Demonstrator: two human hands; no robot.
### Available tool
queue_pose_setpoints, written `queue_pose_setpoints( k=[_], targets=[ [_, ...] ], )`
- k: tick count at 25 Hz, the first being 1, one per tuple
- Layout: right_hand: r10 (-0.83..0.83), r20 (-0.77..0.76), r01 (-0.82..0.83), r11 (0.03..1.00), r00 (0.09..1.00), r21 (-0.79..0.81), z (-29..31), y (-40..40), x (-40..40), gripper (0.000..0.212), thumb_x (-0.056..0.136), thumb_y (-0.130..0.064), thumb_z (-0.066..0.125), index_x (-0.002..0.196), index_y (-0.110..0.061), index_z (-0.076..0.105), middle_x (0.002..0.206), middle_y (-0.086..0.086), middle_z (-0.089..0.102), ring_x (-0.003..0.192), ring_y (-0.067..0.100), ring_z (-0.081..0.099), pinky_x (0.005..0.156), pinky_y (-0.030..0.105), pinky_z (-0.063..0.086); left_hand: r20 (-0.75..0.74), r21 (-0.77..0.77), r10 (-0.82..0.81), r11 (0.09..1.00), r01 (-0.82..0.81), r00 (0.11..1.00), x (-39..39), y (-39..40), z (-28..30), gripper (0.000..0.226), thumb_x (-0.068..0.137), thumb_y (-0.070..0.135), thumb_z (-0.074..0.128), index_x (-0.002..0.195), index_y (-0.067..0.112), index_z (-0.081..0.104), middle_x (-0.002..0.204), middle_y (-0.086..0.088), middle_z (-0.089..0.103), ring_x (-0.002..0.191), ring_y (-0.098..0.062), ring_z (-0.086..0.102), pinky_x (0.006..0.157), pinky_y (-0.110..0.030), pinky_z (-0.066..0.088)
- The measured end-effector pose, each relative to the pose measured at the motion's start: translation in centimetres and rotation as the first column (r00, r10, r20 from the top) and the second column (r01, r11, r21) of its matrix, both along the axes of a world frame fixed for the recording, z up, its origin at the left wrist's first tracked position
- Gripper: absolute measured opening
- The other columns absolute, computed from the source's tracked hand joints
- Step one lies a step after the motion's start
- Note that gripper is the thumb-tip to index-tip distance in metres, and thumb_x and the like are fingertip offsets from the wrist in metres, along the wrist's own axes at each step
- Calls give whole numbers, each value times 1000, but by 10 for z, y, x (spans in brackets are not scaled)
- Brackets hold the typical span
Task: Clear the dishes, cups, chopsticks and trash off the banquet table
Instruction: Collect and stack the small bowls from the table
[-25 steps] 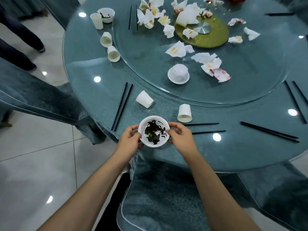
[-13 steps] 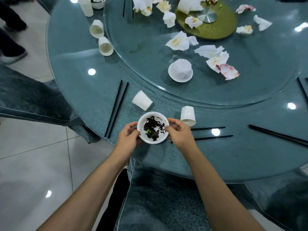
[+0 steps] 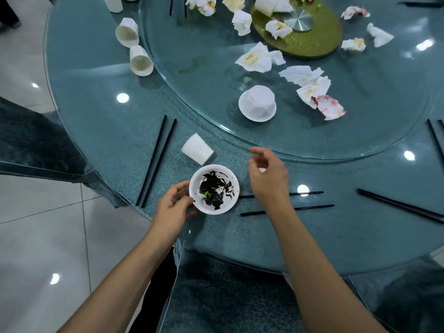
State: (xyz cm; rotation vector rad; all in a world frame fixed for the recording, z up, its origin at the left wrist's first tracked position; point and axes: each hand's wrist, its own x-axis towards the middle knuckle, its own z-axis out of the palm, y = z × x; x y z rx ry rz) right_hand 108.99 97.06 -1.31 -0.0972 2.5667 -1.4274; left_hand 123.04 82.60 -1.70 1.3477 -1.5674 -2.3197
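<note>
Head view: the left hand (image 3: 171, 207) grips the near-left rim of a small round white bowl (image 3: 213, 189) smeared inside with dark sauce and a fleck of green, thumb on the rim and fingers curled against its outer wall; the bowl sits on the speckled teal glass-topped round table (image 3: 101, 111) near the near edge. The right hand (image 3: 268, 175) hovers just right of the bowl, clear of its rim, fingers loosely curled and holding nothing; a bit of white shows beneath the palm, too hidden to identify. Just beyond the gripped bowl lies a white paper cup on its side (image 3: 198, 152). Left of the grip, a pair of thin black chopsticks (image 3: 156, 162) runs slantwise toward the table edge; right of it, under the right wrist, a second black pair (image 3: 307, 200) lies crosswise. Farther out, on the clear glass turntable (image 3: 192, 56), stands an upturned white cup on a white saucer (image 3: 257, 104), with crumpled, stained white napkins (image 3: 310, 87) scattered beyond it. Two more white cups (image 3: 134, 46) lie tipped over at far left.
</note>
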Motion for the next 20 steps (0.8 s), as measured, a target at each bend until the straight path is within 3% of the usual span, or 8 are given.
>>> queue_pose_setpoints(
  k=[4, 8, 10, 15, 20],
  targets=[
    [68, -164, -45, 990, 984, 135, 8, -21, -56, 37, 94, -11, 60, 131, -14, 64, 122, 6, 64, 109, 19, 59, 100, 31, 46, 5, 1, -14, 1000, 14, 1000, 0, 0, 2, 41, 95, -13, 46, 133, 0, 55, 124, -20, 66, 97, -26, 66, 73, -23, 60],
    [201, -187, -122, 924, 962, 363, 1, -33, -97, 56, 95, -19, 59, 149, -14, 45, 151, 9, 45, 134, 30, 42, 114, 37, 32, 10, 14, -15, 1000, 15, 1000, 0, -1, 1, 40, 96, -12, 46, 132, 2, 56, 124, -18, 67, 98, -25, 66, 80, -30, 59],
    [281, -159, -170, 852, 947, 495, -3, -38, -113, 67, 95, -24, 58, 157, -17, 32, 162, 8, 31, 145, 31, 31, 120, 43, 27, 6, 17, -13, 1000, 13, 1000, 0, -1, 1, 40, 96, -12, 46, 131, 2, 56, 122, -18, 67, 95, -24, 67, 77, -27, 60],
    [372, -75, -228, 703, 925, 674, -15, -41, -135, 77, 94, -30, 57, 160, -17, 20, 168, 7, 17, 154, 29, 17, 124, 49, 15, 14, 1, -17, 1000, 17, 1000, 0, -3, -3, 39, 96, -12, 46, 130, 4, 58, 119, -16, 69, 92, -22, 68, 72, -24, 61],
    [417, -150, -205, 689, 896, 695, -27, -31, -114, 76, 88, -32, 62, 156, -19, 30, 163, 6, 30, 150, 28, 28, 122, 48, 17, 18, -37, -32, 999, 33, 999, 1, -3, -7, 38, 95, -10, 48, 122, 13, 62, 120, -11, 70, 98, -23, 69, 86, -35, 59]
  ],
)
